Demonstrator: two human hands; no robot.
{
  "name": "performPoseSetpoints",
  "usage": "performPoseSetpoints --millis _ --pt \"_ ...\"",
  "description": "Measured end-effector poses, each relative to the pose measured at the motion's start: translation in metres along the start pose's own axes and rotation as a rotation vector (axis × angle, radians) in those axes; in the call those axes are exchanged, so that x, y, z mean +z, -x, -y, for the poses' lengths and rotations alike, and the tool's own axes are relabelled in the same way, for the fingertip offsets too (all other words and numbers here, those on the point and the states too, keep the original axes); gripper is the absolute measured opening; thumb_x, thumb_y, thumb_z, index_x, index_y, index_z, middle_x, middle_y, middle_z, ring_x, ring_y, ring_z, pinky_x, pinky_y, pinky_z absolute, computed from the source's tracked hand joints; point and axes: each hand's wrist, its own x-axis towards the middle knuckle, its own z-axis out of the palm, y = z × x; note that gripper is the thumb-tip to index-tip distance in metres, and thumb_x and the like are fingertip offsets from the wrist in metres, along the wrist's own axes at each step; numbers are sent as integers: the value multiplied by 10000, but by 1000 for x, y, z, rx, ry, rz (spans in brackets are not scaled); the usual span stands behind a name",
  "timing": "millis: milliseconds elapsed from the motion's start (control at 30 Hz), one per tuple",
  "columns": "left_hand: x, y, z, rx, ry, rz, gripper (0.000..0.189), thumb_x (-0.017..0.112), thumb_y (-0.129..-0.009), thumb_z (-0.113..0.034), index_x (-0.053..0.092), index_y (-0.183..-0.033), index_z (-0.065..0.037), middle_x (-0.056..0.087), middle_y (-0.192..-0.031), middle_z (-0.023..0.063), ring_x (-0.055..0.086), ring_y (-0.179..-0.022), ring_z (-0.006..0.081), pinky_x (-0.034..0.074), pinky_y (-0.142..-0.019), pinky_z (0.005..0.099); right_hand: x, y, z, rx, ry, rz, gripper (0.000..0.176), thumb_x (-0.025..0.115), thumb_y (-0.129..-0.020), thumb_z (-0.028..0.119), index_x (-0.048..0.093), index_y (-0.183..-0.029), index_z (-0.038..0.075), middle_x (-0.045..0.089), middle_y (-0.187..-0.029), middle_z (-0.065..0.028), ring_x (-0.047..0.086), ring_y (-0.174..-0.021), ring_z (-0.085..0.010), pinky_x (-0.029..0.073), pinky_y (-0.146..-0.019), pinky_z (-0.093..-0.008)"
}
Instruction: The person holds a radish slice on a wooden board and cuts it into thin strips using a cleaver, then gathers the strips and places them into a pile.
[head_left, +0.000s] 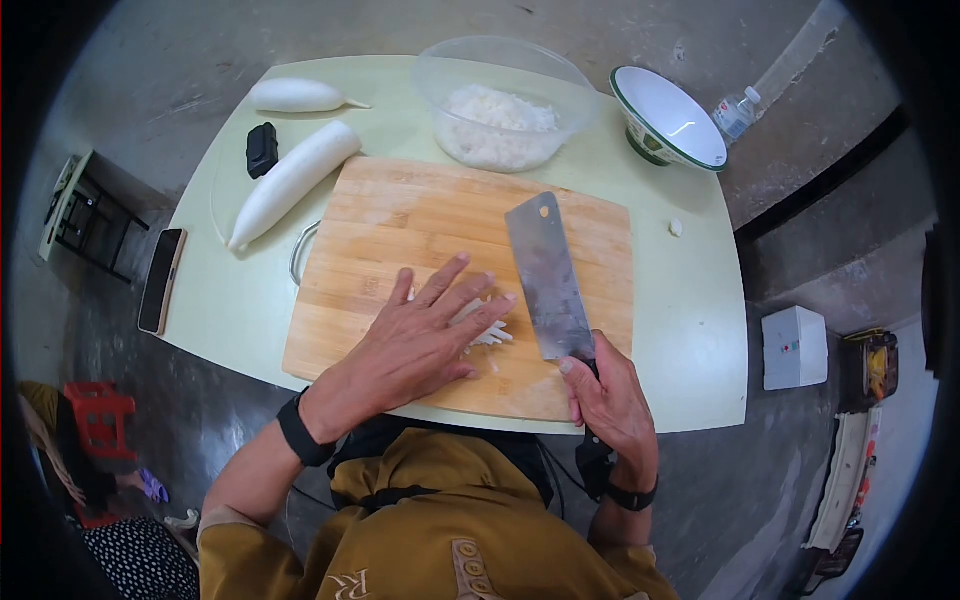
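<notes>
My right hand (612, 402) is wrapped round the black handle of a cleaver (550, 280), whose broad blade lies flat over the right part of the wooden cutting board (400, 230). With its fingers spread, my left hand (425, 335) rests over a small heap of white radish shreds (492, 334) on the board, hiding part of them. Behind the board, a clear plastic bowl (500, 118) holds a mound of white shreds. A whole white radish (297, 184) lies beside the board's left edge, and a second radish (297, 96) is farther back.
A black case (262, 150) and a phone (162, 281) lie on the table's left side. At the back right are a white bowl with a green rim (670, 115) and a plastic bottle (737, 115). Another person's leg (130, 481) shows by a red stool (100, 420) at lower left.
</notes>
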Motion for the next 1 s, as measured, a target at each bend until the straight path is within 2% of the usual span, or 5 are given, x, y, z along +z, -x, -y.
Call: performPoseSetpoints --millis 200,500,600,867,1000 --pt "9 -9 13 169 42 -21 634 700 -808 -316 445 -1368 -164 451 -1393 60 327 -1368 249 315 -1037 587 0 0 6 1 -16 9 251 556 -961 218 475 -945 -19 490 -561 -89 482 -438 -162 401 -450 -322" --pt "22 -15 1 85 -4 -193 341 720 -788 -279 624 -1081 -133 581 -1033 8 527 -1038 207 369 -953 544 0 -3 -4 -69 48 -25 226 536 -966 204 481 -958 -16 489 -566 -95 497 -464 -175 409 -472 -326" --pt "26 -18 2 6 -93 -222 293 714 -793 -277 634 -1032 -128 586 -1002 13 536 -1021 211 368 -936 549 -2 1 5 72 -41 11 216 542 -958 183 479 -957 -24 495 -602 -137 503 -512 -215 416 -515 -348" --pt "16 -7 0 -24 41 -237 593 705 -791 -349 491 -1290 -111 527 -1223 86 510 -1109 269 340 -934 580 7 1 5 -22 73 -19 212 546 -942 156 453 -939 -34 522 -676 -245 477 -631 -443 416 -589 -434" --pt "15 6 5 -41 16 -167 782 714 -770 -402 371 -1410 -113 469 -1339 100 458 -1211 281 320 -943 595 9 1 16 -14 122 -18 202 551 -931 134 438 -924 -33 524 -675 -256 499 -644 -463 406 -582 -453"
